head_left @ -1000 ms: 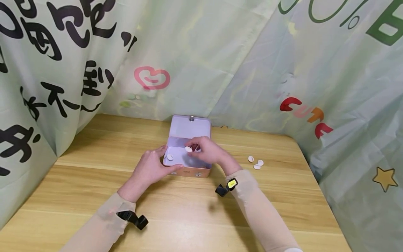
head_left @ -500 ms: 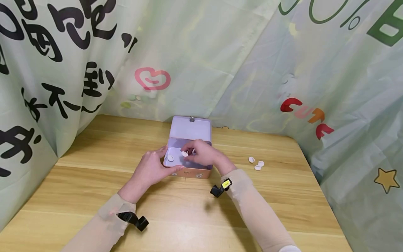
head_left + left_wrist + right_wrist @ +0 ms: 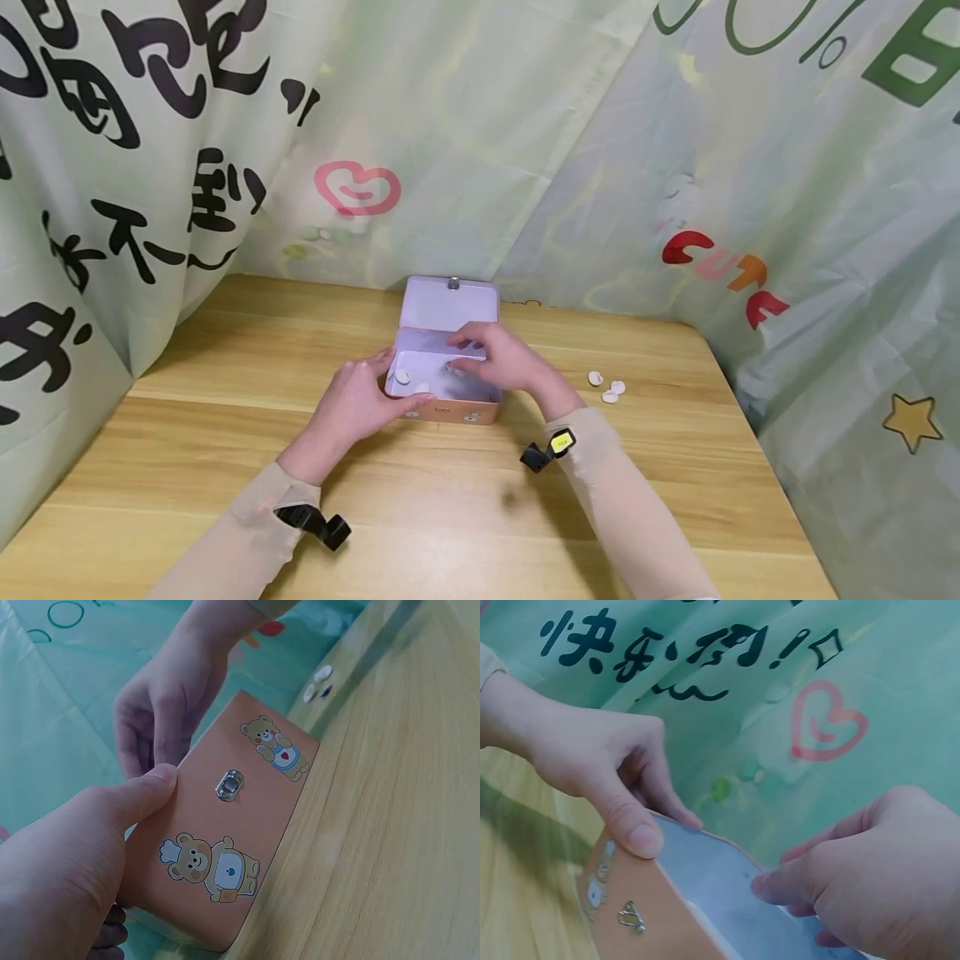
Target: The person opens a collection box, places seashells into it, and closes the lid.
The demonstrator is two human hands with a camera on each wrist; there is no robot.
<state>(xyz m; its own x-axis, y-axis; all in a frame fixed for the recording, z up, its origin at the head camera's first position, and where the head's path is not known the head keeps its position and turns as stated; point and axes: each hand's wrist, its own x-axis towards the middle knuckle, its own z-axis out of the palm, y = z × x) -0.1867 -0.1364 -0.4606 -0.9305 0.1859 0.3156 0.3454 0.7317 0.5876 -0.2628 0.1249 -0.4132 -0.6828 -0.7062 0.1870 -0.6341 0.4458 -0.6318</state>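
Note:
A small orange tin box (image 3: pixel 214 817) with a lilac inside and bear pictures stands on the table, its lid (image 3: pixel 448 302) tipped up at the back. My left hand (image 3: pixel 352 400) grips the box's left end, thumb on the front rim. Over the box, my right hand (image 3: pixel 504 358) has its thumb and fingers parted, with nothing visible between them in the head view. Inside at the left lies a small white round piece (image 3: pixel 402 377). Another white piece (image 3: pixel 423 388) shows near the left thumb, partly hidden by the front wall.
Three similar small white pieces (image 3: pixel 610 397) lie on the wooden table (image 3: pixel 420 517) right of the box. A printed curtain (image 3: pixel 465 142) hangs along the back and both sides. The lid stands close to it.
My right hand first moved left and lower inside the box with a white piece, then let it go and drew back to the right, fingers parting. The left hand kept its grip.

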